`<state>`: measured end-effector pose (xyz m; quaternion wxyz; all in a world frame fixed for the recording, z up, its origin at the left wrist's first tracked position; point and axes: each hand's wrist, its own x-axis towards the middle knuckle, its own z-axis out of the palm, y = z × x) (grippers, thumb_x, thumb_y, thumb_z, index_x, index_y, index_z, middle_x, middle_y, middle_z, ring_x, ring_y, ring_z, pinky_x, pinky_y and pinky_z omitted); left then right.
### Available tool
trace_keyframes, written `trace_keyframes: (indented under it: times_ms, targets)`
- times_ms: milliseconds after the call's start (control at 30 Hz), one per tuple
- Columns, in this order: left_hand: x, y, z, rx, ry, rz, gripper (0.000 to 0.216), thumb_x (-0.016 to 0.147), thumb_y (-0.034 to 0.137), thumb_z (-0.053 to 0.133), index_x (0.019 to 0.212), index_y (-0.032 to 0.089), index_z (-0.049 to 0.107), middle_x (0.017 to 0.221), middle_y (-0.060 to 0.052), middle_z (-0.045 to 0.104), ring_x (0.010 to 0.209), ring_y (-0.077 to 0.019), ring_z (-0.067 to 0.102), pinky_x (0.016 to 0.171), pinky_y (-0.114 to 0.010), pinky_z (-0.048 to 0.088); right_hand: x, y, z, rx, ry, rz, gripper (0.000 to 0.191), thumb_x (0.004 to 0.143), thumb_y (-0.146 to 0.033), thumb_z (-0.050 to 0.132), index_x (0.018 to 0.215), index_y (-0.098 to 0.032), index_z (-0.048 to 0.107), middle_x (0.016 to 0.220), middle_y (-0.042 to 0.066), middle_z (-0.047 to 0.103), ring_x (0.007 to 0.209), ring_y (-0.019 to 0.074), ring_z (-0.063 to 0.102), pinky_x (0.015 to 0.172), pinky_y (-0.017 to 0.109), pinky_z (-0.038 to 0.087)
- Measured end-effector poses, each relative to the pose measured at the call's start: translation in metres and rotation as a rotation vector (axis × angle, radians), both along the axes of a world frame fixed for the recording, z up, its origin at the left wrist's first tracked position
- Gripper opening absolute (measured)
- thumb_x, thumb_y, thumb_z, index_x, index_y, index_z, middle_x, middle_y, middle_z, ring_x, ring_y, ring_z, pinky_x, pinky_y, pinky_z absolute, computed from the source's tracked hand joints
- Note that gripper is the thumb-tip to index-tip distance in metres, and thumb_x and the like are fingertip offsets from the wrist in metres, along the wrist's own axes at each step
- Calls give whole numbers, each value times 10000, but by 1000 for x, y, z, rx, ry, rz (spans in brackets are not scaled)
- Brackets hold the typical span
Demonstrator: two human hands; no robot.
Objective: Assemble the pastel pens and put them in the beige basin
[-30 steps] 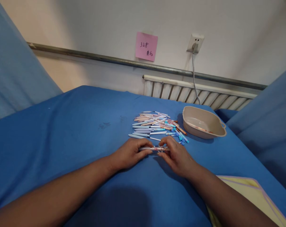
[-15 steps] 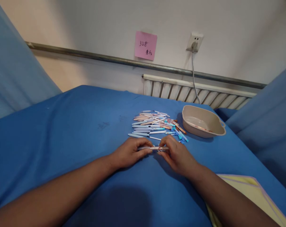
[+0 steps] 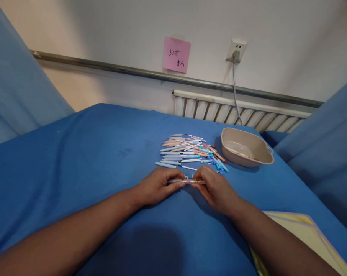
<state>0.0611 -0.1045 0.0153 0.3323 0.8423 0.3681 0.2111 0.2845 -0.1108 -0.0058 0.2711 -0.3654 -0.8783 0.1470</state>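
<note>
Between my hands a slim pen with a pale, pink-patterned barrel lies level, just above the blue cloth. My left hand pinches its left end between thumb and fingers. The fingers of my right hand are closed around its right end, and both ends are partly covered. Just beyond my hands is a loose heap of pen parts: pale blue and peach barrels, thin white refills, and blue and orange caps or pieces at its right side.
A beige plastic basin with a patterned pen inside stands right of the heap. A yellow cloth with a purple edge lies under my right forearm. Behind the blue-covered table are a radiator, a metal rail and a plugged-in socket. Blue curtains hang at both sides.
The pen has turned a little in my fingers, so more of its pink pattern shows. My right fingers have shifted slightly; the heap and basin stay put.
</note>
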Motion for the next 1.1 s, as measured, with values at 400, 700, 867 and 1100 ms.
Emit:
trace_keyframes:
  times_ms: [400, 700, 867, 1100]
  targets:
    - [1, -1, 3, 26, 21, -1, 257, 922, 348, 455, 1014, 177, 622, 902, -24, 671, 815, -144, 601, 721, -219, 436, -1, 1, -2, -30, 52, -24, 159, 890, -291, 521, 1004, -183, 498, 899, 68, 610, 782, 172, 585, 652, 271, 433]
    - [-1, 0, -4, 91, 64, -22, 240, 909, 347, 491, 1047, 190, 609, 934, -34, 673, 834, -151, 609, 718, -221, 426, 0, 1, -1, -109, -1, -36, 225, 905, -415, 490, 925, -199, 550, 752, 22, 633, 668, 150, 584, 598, 252, 403]
    - [0, -1, -1, 88, 55, -4, 264, 935, 358, 433, 1038, 192, 609, 899, -30, 666, 823, -150, 606, 715, -226, 428, -1, -1, 2, -8, 24, -17, 175, 886, -320, 521, 997, -188, 491, 904, 71, 598, 782, 178, 573, 659, 279, 431]
    - [-1, -1, -1, 113, 54, -13, 265, 927, 362, 445, 1044, 193, 613, 949, -40, 677, 856, -160, 610, 733, -228, 435, 0, 2, -1, -1, -34, -43, 205, 930, -351, 447, 873, -193, 564, 753, 35, 617, 663, 150, 563, 595, 256, 389]
